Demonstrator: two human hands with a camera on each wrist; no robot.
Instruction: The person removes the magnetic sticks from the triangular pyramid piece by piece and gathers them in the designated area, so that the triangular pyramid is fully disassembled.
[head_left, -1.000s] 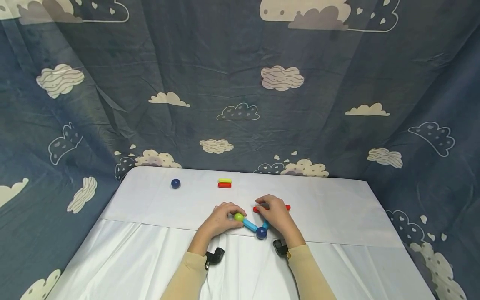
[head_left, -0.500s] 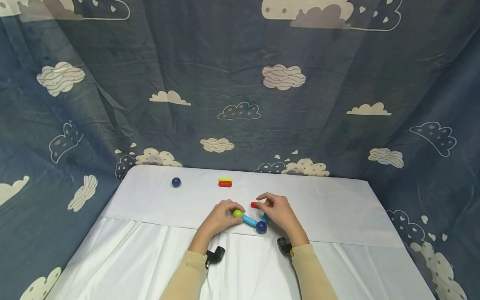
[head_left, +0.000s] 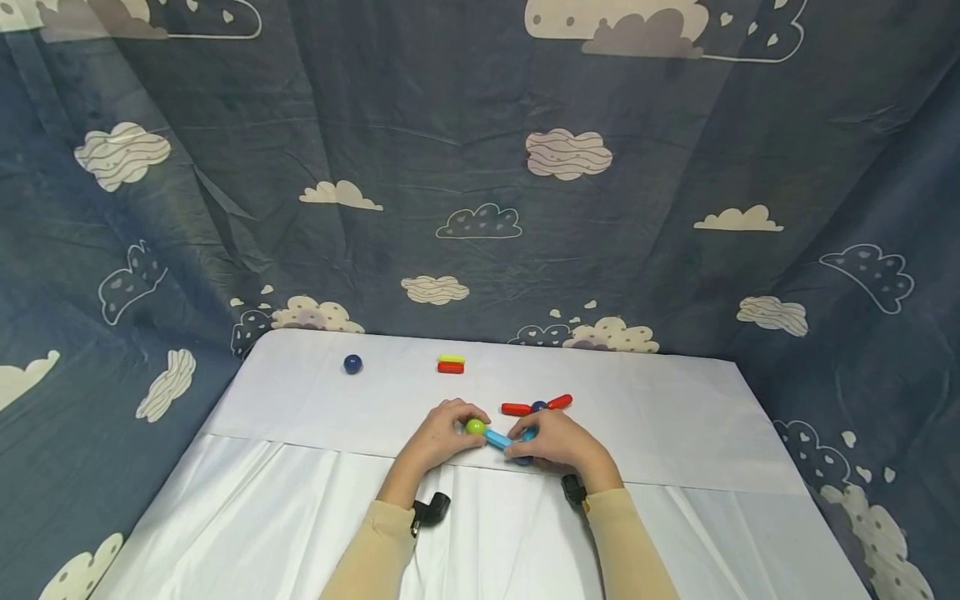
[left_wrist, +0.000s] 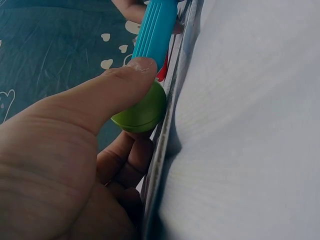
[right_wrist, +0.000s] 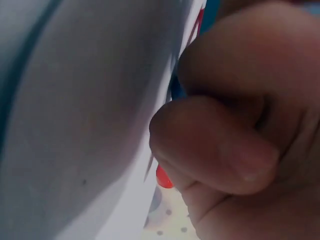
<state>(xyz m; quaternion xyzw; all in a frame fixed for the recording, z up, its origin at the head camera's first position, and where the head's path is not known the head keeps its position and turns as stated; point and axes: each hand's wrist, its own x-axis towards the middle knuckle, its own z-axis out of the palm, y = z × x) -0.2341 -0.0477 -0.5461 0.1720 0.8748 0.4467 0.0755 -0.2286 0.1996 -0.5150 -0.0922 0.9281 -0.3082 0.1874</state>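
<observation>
In the head view my left hand pinches a lime-green ball between thumb and fingers. The left wrist view has its thumb lying over the joint of the green ball and a ridged light-blue rod. That rod runs to a dark blue ball, mostly covered by my right hand, whose thumb and fingers grip there. A second light-blue rod shows between its fingers. Just beyond lies a red rod, a dark blue ball and another red rod, joined in a shallow V.
Farther back on the white-covered table lie a loose dark blue ball, a yellow rod and a red rod side by side. A dark cloud-print cloth hangs behind and at both sides.
My right hand has let go of the red rods and moved nearer to me, onto the dark blue ball of the light-blue rods. The left hand keeps its hold on the green ball.
</observation>
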